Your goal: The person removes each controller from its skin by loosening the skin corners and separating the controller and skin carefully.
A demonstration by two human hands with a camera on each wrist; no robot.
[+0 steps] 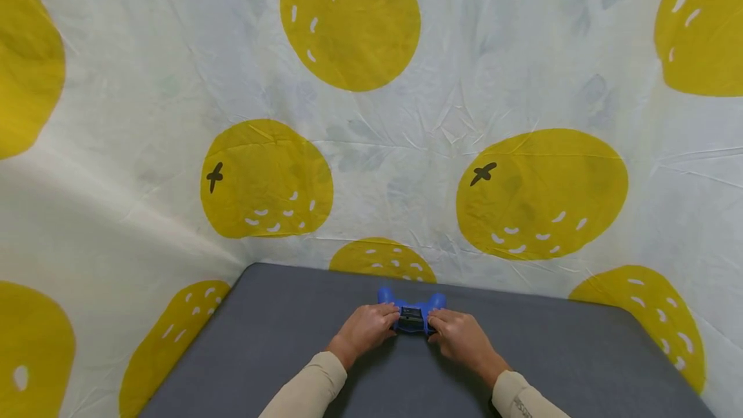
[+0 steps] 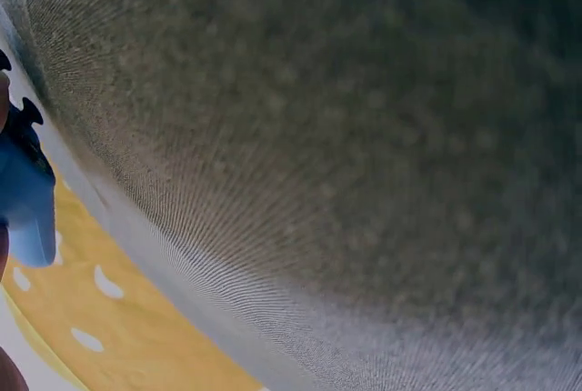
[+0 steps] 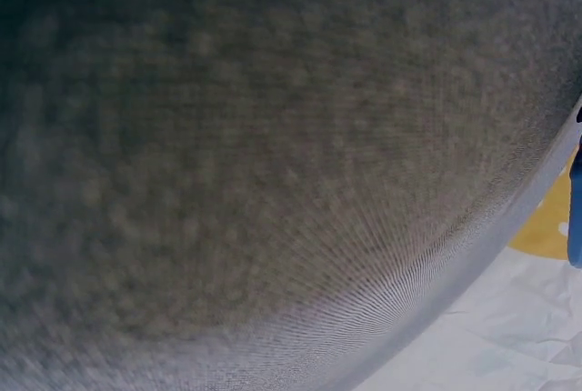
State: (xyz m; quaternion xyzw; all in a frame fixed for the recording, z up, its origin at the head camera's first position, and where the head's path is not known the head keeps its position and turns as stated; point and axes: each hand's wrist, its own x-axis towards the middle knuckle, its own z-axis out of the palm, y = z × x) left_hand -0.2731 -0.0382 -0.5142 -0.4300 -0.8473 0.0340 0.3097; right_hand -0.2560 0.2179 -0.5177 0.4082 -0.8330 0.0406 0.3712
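Note:
A blue game controller [image 1: 411, 318] with a black middle section is held above the grey surface, its two grips pointing away from me. At its left end my left hand [image 1: 367, 329] grips it, and my right hand [image 1: 462, 338] grips the right end. Parts of the fingers are hidden behind the controller. In the left wrist view, one blue grip of the controller [image 2: 29, 205] and its dark thumbsticks show at the left edge, beside slivers of fingers. Only a thin blue strip of the controller [image 3: 576, 218] enters the right wrist view.
Under the hands lies a wide grey cloth-covered surface [image 1: 278, 315]. White fabric [image 1: 400, 115] printed with large yellow fruit hangs behind it and along both sides, meeting the surface's back edge.

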